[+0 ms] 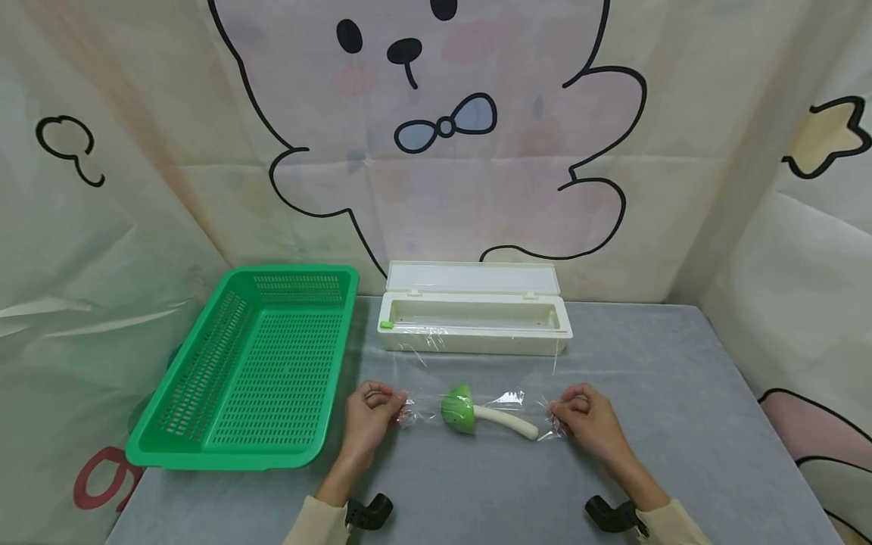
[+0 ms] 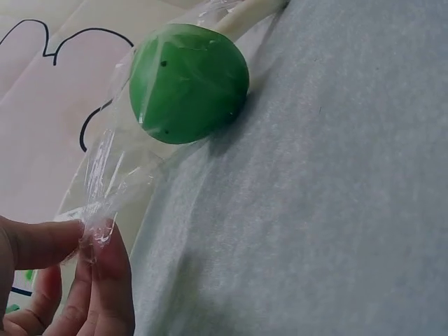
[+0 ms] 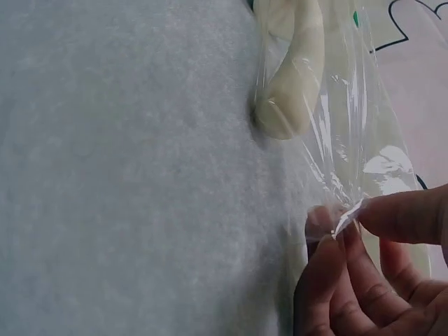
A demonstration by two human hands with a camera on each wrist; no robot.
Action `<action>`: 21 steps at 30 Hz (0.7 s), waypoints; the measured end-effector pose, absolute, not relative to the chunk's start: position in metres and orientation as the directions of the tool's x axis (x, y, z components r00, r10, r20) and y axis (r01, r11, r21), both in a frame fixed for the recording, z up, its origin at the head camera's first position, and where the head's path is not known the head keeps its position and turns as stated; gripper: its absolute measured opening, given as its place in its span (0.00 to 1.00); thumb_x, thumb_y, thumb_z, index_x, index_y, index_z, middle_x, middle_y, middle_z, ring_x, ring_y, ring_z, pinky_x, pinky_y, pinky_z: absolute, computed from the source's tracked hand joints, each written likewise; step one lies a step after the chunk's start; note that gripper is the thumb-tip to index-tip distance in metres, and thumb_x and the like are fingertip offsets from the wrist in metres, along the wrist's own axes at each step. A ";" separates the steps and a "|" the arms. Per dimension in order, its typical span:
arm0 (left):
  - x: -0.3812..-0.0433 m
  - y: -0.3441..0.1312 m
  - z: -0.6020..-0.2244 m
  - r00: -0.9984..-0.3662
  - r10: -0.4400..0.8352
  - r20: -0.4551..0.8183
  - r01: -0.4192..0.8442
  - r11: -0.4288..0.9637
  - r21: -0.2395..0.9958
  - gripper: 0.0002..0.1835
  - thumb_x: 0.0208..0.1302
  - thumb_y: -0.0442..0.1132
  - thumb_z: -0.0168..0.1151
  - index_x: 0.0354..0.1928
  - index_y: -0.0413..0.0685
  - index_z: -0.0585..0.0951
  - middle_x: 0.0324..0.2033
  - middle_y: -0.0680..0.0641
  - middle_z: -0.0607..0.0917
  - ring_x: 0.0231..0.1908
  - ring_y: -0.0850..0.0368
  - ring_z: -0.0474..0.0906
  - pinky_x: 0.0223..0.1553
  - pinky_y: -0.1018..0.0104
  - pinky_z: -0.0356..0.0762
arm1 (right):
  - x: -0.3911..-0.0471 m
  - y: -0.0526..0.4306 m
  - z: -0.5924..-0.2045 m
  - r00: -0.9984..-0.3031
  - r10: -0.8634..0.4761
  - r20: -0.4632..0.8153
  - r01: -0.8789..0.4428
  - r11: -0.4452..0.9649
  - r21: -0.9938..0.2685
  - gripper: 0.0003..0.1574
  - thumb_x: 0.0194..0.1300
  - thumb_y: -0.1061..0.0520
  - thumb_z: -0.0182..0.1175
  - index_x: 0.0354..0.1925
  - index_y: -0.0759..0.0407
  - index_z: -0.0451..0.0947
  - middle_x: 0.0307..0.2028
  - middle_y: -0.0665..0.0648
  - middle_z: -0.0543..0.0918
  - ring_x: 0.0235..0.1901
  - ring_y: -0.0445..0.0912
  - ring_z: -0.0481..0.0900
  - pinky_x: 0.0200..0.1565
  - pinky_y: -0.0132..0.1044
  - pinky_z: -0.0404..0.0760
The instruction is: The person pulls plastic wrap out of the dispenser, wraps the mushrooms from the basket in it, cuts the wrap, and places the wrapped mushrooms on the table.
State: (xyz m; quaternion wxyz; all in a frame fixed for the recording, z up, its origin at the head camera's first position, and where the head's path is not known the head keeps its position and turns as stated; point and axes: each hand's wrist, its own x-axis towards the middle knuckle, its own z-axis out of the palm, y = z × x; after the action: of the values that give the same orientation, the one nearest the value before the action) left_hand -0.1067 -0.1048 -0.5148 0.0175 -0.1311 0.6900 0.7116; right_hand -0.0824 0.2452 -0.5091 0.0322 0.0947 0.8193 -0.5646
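While the left hand (image 1: 368, 418) and right hand (image 1: 591, 420) pinched gathered ends of clear plastic film (image 1: 507, 399) at nine and three o'clock, the green-domed, cream-stemmed mushroom-shaped object (image 1: 485, 413) lay within it on the grey worktop (image 1: 647, 363). Wrapping seemed in hand; the next move probably called for severing the film at the white oblong plastic dispenser (image 1: 477, 344), twelve o'clock.

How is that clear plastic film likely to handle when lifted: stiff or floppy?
Probably floppy: the clear film gathers into crumples where the left hand and right hand pinch it. Likely very light, being thin enough to show the green cap through it.
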 end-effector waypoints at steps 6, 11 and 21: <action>-0.105 -0.107 -0.512 -0.981 -0.097 -0.167 -0.158 -0.093 0.983 0.10 0.61 0.24 0.69 0.38 0.29 0.76 0.30 0.37 0.86 0.24 0.57 0.82 0.29 0.65 0.83 | -0.081 0.247 -0.512 -0.996 0.056 -0.075 0.092 0.409 -0.908 0.08 0.66 0.68 0.66 0.38 0.70 0.75 0.28 0.58 0.84 0.23 0.39 0.78 0.26 0.31 0.77; -0.106 -0.107 -0.511 -0.988 -0.081 -0.131 -0.126 -0.068 0.990 0.07 0.61 0.21 0.68 0.37 0.27 0.78 0.33 0.33 0.86 0.26 0.55 0.83 0.30 0.64 0.84 | -0.081 0.249 -0.515 -0.998 0.054 0.028 -0.002 0.434 -0.901 0.08 0.63 0.70 0.68 0.35 0.68 0.76 0.29 0.59 0.85 0.24 0.37 0.79 0.25 0.30 0.77; -0.113 -0.110 -0.515 -0.992 -0.071 -0.103 -0.103 -0.006 0.995 0.03 0.61 0.20 0.66 0.37 0.25 0.85 0.33 0.37 0.88 0.30 0.59 0.84 0.34 0.69 0.83 | -0.086 0.255 -0.519 -0.996 -0.021 0.085 -0.084 0.502 -0.861 0.10 0.63 0.77 0.62 0.35 0.66 0.85 0.29 0.57 0.86 0.26 0.36 0.79 0.28 0.28 0.78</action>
State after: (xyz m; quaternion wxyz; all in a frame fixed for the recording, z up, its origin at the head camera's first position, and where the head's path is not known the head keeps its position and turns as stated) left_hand -0.1128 -0.1096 -0.5148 0.0112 -0.0618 0.7047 0.7067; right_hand -0.0863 0.2546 -0.5188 -0.0315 -0.0303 0.8661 -0.4980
